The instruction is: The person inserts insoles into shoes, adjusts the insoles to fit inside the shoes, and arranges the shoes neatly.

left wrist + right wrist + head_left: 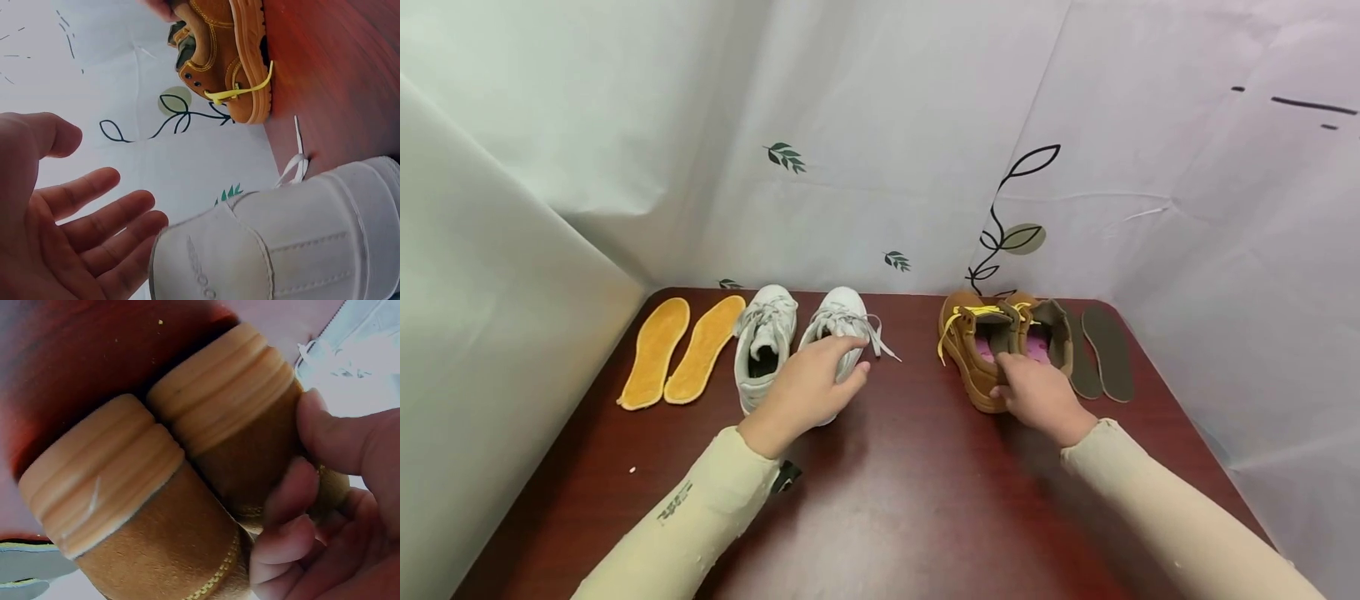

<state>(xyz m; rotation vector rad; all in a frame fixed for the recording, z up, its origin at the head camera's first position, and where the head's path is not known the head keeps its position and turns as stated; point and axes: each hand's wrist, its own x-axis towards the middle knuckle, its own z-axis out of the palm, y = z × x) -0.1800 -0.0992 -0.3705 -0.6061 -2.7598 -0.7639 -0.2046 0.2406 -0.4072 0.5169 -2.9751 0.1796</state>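
Note:
My right hand point(1037, 392) is at the heel of the left brown shoe point(964, 354), one of a yellow-laced pair. In the right wrist view its thumb point(314, 415) presses the shoe's side and the curled fingers grip the collar. Pink lining shows inside both brown shoes; the other one point(1060, 333) stands close beside. My left hand point(808, 383) hovers over the right white shoe point(841, 304), fingers spread and holding nothing. The left wrist view shows that shoe's heel point(312, 237) close to the fingertips; whether they touch, I cannot tell. The left white shoe point(767, 312) stands alongside.
Two yellow fuzzy insoles point(658, 346) lie at the table's left, and two dark flat insoles point(1108, 354) at its right. A small dark object point(787, 476) shows by the left sleeve. White curtains point(880, 167) surround the reddish-brown table point(910, 500).

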